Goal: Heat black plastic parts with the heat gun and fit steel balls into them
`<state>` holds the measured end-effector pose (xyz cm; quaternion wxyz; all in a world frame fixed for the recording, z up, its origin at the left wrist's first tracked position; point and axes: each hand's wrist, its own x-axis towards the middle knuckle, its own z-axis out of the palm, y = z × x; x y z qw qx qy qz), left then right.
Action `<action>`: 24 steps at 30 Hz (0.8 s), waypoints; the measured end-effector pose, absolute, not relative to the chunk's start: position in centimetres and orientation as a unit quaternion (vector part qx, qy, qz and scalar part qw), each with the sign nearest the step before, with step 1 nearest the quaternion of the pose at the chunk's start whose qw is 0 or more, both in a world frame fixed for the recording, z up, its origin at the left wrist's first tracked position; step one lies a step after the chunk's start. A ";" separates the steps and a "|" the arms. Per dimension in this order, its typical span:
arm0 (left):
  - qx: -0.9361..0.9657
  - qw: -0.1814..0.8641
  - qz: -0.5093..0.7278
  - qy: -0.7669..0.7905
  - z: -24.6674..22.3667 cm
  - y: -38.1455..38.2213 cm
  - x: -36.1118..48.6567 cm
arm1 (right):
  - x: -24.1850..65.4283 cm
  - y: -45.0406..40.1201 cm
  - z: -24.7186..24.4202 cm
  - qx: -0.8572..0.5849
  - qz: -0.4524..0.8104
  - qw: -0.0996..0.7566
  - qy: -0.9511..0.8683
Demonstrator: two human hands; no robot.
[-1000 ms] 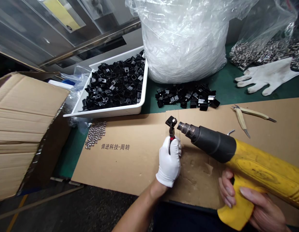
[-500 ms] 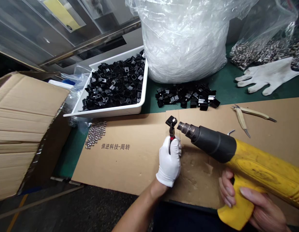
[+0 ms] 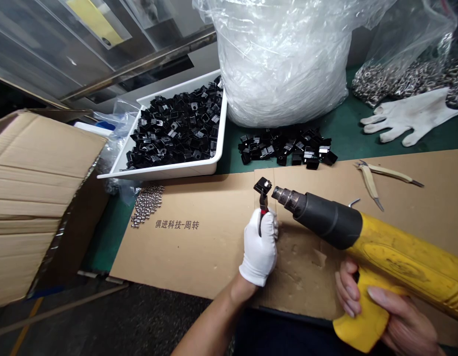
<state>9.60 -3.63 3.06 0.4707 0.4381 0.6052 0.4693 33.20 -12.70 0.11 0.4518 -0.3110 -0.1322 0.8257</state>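
My left hand (image 3: 259, 247), in a white glove, is closed around red-handled pliers (image 3: 263, 207). The pliers' dark jaws point away from me and hold a small black part (image 3: 262, 185) with a shiny metal piece on it. Bare-skinned, my right hand (image 3: 384, 306) grips the handle of a yellow heat gun (image 3: 406, 262). The gun's stepped metal nozzle (image 3: 288, 199) points left and ends just right of the black part, with a small gap between them. Both are over the cardboard sheet (image 3: 210, 247).
A white tray (image 3: 165, 173) of black parts stands at the back left, beside a large plastic bag (image 3: 284, 64). Loose black parts (image 3: 288, 148), tweezers-like cutters (image 3: 369, 185), a white glove (image 3: 410, 116), metal pieces (image 3: 145, 205) and an open carton (image 3: 36, 198) surround the sheet.
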 end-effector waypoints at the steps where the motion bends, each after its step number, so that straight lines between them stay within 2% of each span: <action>1: 0.438 0.471 0.469 0.606 3.1 -3.6 9.6 | 33.2 -12.7 0.1 -0.311 0.826 0.451 -0.133; 24: 0.439 0.470 0.471 0.604 3.1 -3.6 9.7 | 32.2 -12.2 2.1 -0.367 0.810 0.446 -0.096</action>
